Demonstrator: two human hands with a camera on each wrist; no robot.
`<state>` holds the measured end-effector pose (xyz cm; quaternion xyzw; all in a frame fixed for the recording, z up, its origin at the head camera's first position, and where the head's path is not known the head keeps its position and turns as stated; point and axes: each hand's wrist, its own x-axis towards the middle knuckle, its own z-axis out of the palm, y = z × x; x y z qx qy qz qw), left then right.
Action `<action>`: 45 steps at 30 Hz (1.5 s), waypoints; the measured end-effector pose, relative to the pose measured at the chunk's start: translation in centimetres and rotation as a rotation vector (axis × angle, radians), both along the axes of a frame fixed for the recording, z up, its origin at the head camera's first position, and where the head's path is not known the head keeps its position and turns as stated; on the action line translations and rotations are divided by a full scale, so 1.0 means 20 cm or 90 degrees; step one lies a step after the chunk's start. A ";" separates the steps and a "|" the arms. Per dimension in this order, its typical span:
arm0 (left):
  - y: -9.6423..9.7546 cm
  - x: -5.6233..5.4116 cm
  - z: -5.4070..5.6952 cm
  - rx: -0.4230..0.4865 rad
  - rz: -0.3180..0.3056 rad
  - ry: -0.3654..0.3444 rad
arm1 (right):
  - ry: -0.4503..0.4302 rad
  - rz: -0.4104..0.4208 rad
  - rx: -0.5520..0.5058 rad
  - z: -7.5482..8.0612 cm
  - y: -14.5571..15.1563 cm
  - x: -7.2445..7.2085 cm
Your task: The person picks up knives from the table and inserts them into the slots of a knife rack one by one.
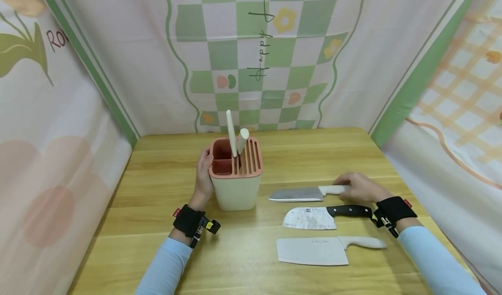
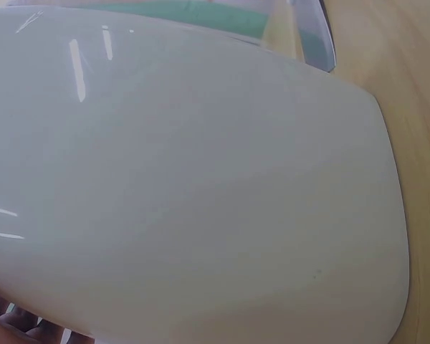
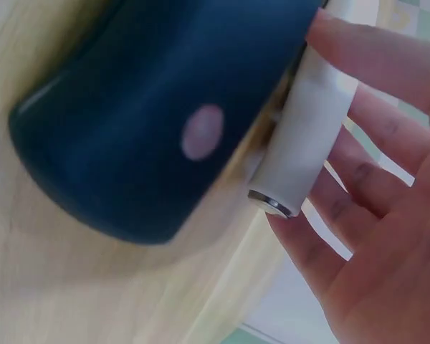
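Observation:
My left hand (image 1: 204, 177) holds the left side of a cream knife block (image 1: 237, 194) with a salmon slotted top. Its pale wall (image 2: 201, 172) fills the left wrist view, where a few fingertips show at the lower left. Two knives stand in the block's slots, their cream handles (image 1: 231, 133) upward. On the right, my right hand (image 1: 361, 187) grips the white handle (image 3: 308, 129) of a kitchen knife (image 1: 296, 194), thumb on one side and fingers on the other. The knife's blade points left, low over the table.
Nearer me lie a knife with a black handle (image 1: 349, 210) and a white cleaver (image 1: 313, 250), both with blades to the left. The black handle passes close to my right wrist. Patterned curtains (image 1: 266, 46) enclose the wooden table (image 1: 157, 190) at the back and sides.

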<state>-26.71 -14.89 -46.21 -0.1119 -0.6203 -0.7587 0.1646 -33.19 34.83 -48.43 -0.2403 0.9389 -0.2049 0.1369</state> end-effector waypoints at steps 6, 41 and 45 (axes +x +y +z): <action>0.01 0.01 0.01 0.006 0.001 -0.003 | 0.013 0.004 0.009 -0.01 0.01 -0.01; 0.01 0.00 0.00 -0.005 0.003 -0.005 | 0.005 -0.124 -0.184 0.23 0.03 0.08; 0.01 0.01 0.00 -0.012 0.007 -0.014 | 0.002 -0.141 -0.216 0.28 0.01 0.09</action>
